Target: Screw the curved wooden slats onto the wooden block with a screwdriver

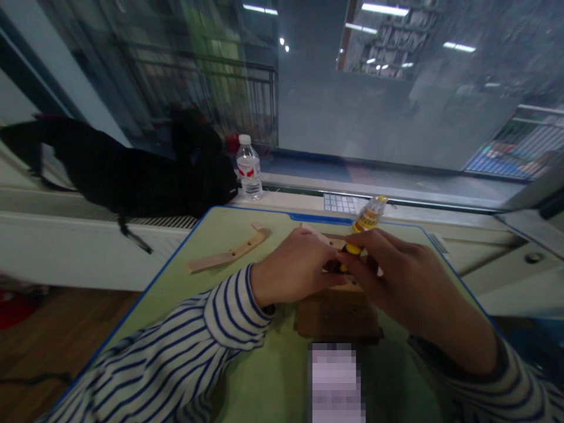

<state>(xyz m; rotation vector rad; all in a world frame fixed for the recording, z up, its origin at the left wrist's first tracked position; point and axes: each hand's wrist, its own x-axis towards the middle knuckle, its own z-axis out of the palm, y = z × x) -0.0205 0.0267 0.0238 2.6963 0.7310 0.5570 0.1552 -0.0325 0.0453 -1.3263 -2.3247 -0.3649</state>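
Note:
My right hand (396, 276) is closed round a screwdriver (368, 220) with a clear and yellow handle that points up and away. Its tip is hidden between my two hands. My left hand (293, 267) is pinched shut right against the right one, over a wooden piece (337, 314) lying on the green table (211, 235). What the left fingers pinch is hidden. Both arms wear blue and white striped sleeves.
A curved wooden strip (229, 254) lies on the table to the left of my hands. A water bottle (249, 167) and a black bag (132, 170) rest on the window ledge behind. A blurred patch (337, 382) sits near the table's front edge.

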